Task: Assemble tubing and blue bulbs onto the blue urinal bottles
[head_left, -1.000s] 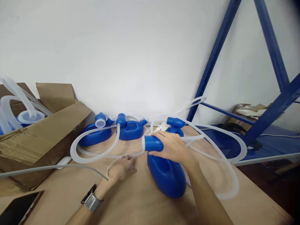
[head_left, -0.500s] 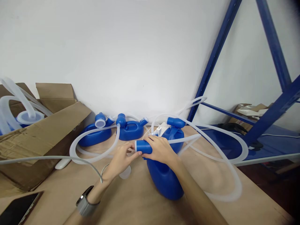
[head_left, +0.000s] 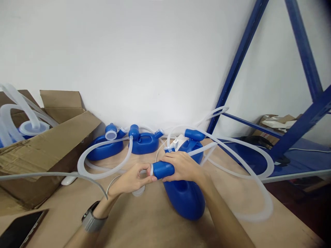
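Between my hands is a blue plastic cup (head_left: 162,169) with a white rim, its mouth facing left. My left hand (head_left: 134,177) pinches the rim with fingers and thumb. The fingers of my right hand (head_left: 182,166) are wrapped around the other end, from which a translucent hose (head_left: 203,149) runs to the right. Below my right hand a blue bottle (head_left: 184,199) lies on the table, partly hidden by hand and forearm. A round translucent disc (head_left: 139,191) lies under my left hand.
Two blue bottles (head_left: 144,143) with cups and hoses stand by the wall. An open cardboard box (head_left: 46,151) holds more hoses at left. A phone (head_left: 22,229) lies front left. A grey cable (head_left: 88,177) reaches my left wrist. Blue shelving (head_left: 238,65) stands at right.
Both hands have moved slightly down and to the right with the blue cup, which has turned a little, showing more of its rounded end. The hose behind it has shifted.
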`<act>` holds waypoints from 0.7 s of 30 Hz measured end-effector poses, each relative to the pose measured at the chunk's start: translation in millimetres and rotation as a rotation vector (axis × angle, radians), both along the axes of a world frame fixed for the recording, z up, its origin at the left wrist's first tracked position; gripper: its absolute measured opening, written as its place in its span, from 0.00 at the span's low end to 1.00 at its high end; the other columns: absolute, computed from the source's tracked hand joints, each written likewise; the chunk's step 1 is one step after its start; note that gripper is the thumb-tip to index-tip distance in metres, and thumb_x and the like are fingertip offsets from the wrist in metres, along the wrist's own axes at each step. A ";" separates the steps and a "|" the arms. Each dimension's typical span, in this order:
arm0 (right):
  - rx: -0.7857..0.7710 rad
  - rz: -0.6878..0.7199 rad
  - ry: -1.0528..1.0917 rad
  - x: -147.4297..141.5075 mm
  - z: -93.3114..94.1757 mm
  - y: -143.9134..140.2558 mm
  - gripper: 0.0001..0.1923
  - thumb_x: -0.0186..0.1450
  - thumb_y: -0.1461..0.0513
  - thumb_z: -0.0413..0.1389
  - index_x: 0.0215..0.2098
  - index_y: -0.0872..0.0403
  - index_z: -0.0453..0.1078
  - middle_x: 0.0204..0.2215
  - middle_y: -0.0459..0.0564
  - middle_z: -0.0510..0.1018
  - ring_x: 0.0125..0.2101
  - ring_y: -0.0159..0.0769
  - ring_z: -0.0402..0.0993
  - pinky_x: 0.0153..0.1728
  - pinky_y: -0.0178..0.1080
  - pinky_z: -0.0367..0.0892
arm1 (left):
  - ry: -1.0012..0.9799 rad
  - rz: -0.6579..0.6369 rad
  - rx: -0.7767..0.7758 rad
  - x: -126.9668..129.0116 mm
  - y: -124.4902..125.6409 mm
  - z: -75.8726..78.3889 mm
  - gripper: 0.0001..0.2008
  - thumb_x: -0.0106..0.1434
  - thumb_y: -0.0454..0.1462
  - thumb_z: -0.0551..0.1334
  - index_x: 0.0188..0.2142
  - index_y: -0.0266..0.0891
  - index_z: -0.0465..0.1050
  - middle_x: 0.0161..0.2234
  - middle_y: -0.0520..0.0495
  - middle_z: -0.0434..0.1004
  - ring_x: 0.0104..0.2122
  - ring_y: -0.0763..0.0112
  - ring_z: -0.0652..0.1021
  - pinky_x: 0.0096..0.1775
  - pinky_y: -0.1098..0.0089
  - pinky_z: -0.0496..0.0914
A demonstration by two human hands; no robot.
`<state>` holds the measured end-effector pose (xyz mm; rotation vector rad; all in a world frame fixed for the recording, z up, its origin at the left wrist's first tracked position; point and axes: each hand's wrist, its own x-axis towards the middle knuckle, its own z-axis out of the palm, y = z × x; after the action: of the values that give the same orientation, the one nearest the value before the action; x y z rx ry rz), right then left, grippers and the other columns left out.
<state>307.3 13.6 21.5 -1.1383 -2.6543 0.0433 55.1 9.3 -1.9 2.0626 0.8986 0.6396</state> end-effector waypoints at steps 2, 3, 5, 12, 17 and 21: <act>-0.039 -0.002 -0.011 -1.1 2.6 -1.9 0.31 0.57 0.46 0.72 0.53 0.50 0.75 0.46 0.50 0.82 0.46 0.49 0.80 0.42 0.43 0.66 | -0.019 -0.016 -0.023 -2.7 1.7 2.7 0.20 0.65 0.49 0.64 0.25 0.41 0.60 0.27 0.54 0.66 0.31 0.70 0.68 0.34 0.71 0.63; -0.055 -0.003 -0.012 -1.3 3.8 -2.6 0.30 0.56 0.46 0.72 0.52 0.49 0.75 0.46 0.49 0.82 0.46 0.49 0.80 0.42 0.43 0.66 | -0.033 -0.008 -0.034 -4.7 3.2 3.7 0.21 0.64 0.49 0.64 0.24 0.41 0.58 0.26 0.55 0.63 0.30 0.70 0.67 0.33 0.71 0.63; -0.075 -0.008 0.002 -0.6 6.0 -4.0 0.31 0.56 0.47 0.72 0.53 0.49 0.75 0.46 0.49 0.82 0.45 0.48 0.80 0.42 0.43 0.67 | -0.043 0.037 -0.047 -9.3 6.6 5.0 0.22 0.64 0.51 0.63 0.24 0.42 0.56 0.25 0.56 0.60 0.28 0.71 0.65 0.33 0.70 0.63; -0.024 -0.057 0.186 14.3 24.6 -17.0 0.32 0.57 0.46 0.71 0.55 0.47 0.73 0.51 0.50 0.82 0.51 0.50 0.79 0.50 0.45 0.69 | 0.329 0.010 -0.052 -3.7 9.6 -13.3 0.16 0.60 0.47 0.64 0.24 0.41 0.65 0.22 0.55 0.70 0.25 0.71 0.69 0.31 0.71 0.63; 0.269 -0.250 0.324 40.5 37.0 -23.5 0.30 0.60 0.46 0.69 0.56 0.48 0.73 0.52 0.54 0.80 0.52 0.53 0.76 0.57 0.53 0.67 | 0.444 0.032 0.056 9.8 5.7 -46.1 0.12 0.55 0.35 0.62 0.18 0.41 0.63 0.18 0.54 0.63 0.21 0.70 0.67 0.29 0.68 0.58; 0.411 -0.386 0.404 54.2 37.3 -24.0 0.31 0.62 0.44 0.66 0.58 0.48 0.73 0.52 0.57 0.73 0.52 0.55 0.74 0.53 0.54 0.71 | 0.437 0.095 0.130 11.1 5.5 -52.1 0.09 0.57 0.35 0.62 0.21 0.41 0.70 0.22 0.47 0.71 0.27 0.61 0.75 0.33 0.65 0.63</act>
<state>361.5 -10.4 58.8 -1.3061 -1.9432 -0.2967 66.2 14.8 -54.0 2.3351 1.2331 0.3022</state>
